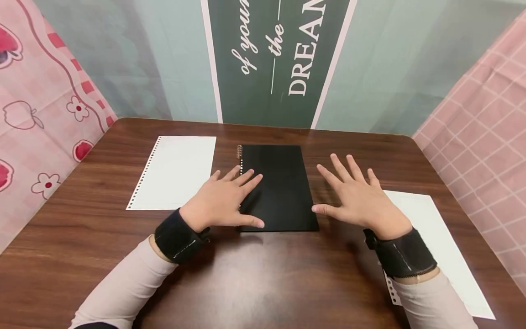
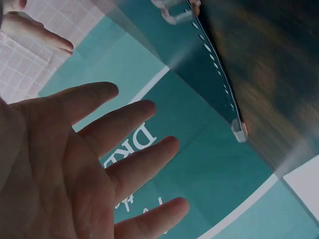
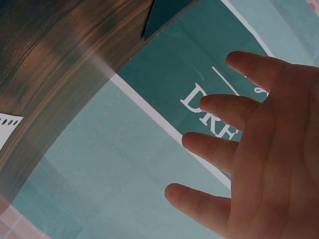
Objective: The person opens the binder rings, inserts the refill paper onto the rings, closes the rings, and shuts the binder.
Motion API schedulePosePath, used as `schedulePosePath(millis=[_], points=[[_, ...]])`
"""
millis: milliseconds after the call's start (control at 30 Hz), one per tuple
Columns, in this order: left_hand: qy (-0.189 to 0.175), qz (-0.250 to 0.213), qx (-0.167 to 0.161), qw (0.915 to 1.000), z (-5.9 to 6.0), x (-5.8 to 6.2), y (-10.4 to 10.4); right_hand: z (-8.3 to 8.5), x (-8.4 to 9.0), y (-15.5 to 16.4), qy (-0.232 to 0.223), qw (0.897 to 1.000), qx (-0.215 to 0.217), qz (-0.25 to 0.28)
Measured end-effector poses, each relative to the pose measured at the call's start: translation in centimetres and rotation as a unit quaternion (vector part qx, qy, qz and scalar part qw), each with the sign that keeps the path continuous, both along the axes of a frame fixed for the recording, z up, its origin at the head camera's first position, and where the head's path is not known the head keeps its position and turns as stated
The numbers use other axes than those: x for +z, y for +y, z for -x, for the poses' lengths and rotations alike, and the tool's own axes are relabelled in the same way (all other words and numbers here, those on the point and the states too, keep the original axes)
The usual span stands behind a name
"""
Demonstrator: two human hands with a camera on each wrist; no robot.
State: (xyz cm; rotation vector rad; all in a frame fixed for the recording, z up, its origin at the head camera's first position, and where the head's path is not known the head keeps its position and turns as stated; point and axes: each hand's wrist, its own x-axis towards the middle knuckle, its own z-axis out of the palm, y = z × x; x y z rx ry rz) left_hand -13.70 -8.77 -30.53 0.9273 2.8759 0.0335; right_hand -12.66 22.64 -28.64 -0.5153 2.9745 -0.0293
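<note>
A black ring binder (image 1: 275, 187) lies closed in the middle of the table, its metal rings (image 1: 239, 152) and a row of holes along the left side. Over its left edge hovers my left hand (image 1: 219, 198), fingers spread and holding nothing. The left wrist view shows that palm (image 2: 60, 169) apart from the binder's ringed edge (image 2: 219, 64). To the right of the binder is my right hand (image 1: 357, 198), likewise spread with nothing in it. In the right wrist view the right hand (image 3: 271, 134) shows bare fingers, and a corner of the binder (image 3: 167, 17) appears at the top.
One white punched sheet (image 1: 176, 171) lies left of the binder, holes along its left side. Another white sheet (image 1: 431, 237) lies at the right, partly under my right forearm. The brown wooden table (image 1: 255, 283) ends at a green cloth backdrop (image 1: 390, 68); pink cloths hang on both sides.
</note>
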Motion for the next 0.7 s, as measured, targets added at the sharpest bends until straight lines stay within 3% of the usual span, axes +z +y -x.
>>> schedulePosePath(millis=[167, 433, 700], points=[[-0.015, 0.013, -0.009, 0.9998, 0.09, -0.05, 0.13, 0.27, -0.01, 0.09, -0.007, 1.0, -0.007, -0.008], [0.002, 0.013, -0.027, 0.9995, -0.07, -0.1, 0.38, 0.41, -0.15, 0.17, -0.01, 1.0, 0.016, -0.01], [-0.003, -0.004, -0.05, 0.9987, -0.12, -0.4, 0.72, 0.85, -0.25, 0.39, -0.012, 1.0, 0.023, 0.003]])
